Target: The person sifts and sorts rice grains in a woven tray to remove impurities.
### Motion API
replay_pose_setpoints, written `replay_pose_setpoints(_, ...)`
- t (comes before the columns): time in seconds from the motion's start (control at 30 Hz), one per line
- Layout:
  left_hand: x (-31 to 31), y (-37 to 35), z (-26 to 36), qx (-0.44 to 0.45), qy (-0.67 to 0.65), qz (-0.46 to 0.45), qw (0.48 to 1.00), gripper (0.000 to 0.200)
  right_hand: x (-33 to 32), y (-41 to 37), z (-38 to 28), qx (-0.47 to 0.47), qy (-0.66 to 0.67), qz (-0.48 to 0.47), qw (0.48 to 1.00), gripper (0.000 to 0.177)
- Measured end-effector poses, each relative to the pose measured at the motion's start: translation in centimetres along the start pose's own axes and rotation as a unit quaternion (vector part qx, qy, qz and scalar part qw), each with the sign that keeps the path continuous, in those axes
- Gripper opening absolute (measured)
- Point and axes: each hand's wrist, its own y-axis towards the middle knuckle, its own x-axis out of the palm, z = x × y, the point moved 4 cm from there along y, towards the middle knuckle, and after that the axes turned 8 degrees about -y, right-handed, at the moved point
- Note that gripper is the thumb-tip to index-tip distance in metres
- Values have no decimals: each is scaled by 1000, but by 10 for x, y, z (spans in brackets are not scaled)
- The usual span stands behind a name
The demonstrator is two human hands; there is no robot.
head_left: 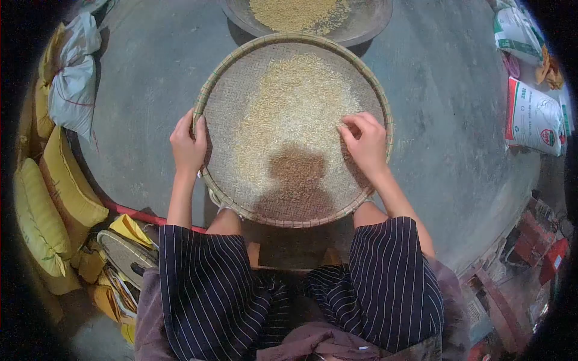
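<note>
A round woven winnowing basket lies over my knees, its rim bound with bamboo. Pale husked grain is spread across its middle, and a shadow falls over the near part. My left hand is closed on the basket's left rim, with the thumb on the inside. Above the right side of the grain, my right hand has thumb and forefinger pinched together. Whatever sits between those fingertips is too small to make out.
Beyond the basket stands a wide metal basin holding more grain. Stuffed yellow sacks and a white sack line the left. Printed bags lie at right. Another woven tray leans at lower left.
</note>
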Motion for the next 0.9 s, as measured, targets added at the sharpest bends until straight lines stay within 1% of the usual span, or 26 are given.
replay_pose_setpoints(0.1, 0, 0, 0, 8, 13, 2, 1000, 28, 2, 0, 2, -23, -10, 17, 1000, 13)
replay_pose_setpoints(0.3, 1, -1, -1, -26, 6, -4, 1000, 28, 0, 1, -1, -59, -32, 37, 997, 12)
replay_pose_setpoints(0.37, 1, -1, -2, 0, 5, 7, 1000, 28, 0, 0, -3, -62, -31, 36, 997, 11)
replay_pose_setpoints(0.47, 1, -1, -4, -15, 19, -10, 1000, 30, 0, -1, -5, -63, -24, 32, 997, 10)
replay_pose_setpoints(0.57, -21, 17, 22, -18, 9, -29, 999, 35, 3, -2, -3, -59, -14, 32, 998, 10)
replay_pose_setpoints(0.63, -69, 43, 33, 29, -30, 119, 992, 41, 4, -3, 1, -55, -13, 34, 998, 11)
replay_pose_setpoints(0.67, -113, 60, 63, 95, 106, 139, 980, 37, 4, -3, 2, -70, -18, 47, 996, 11)
replay_pose_setpoints(0.7, -165, 68, 23, 81, -242, 243, 936, 35, 2, -4, 2, -86, -24, 60, 994, 11)
replay_pose_setpoints(0.73, -161, 65, 21, 77, -245, 244, 935, 35, 1, -5, 3, -87, -28, 57, 994, 11)
replay_pose_setpoints(0.8, -153, 60, 18, 70, -254, 235, 936, 34, -1, -6, 6, -43, 5, 54, 998, 12)
replay_pose_setpoints(0.83, -150, 59, 17, 68, -257, 230, 936, 34, -3, -7, 4, -44, 2, 52, 998, 12)
replay_pose_setpoints(0.9, -148, 53, 15, 63, -262, 219, 938, 34, -6, -7, 7, 19, 63, 57, 996, 12)
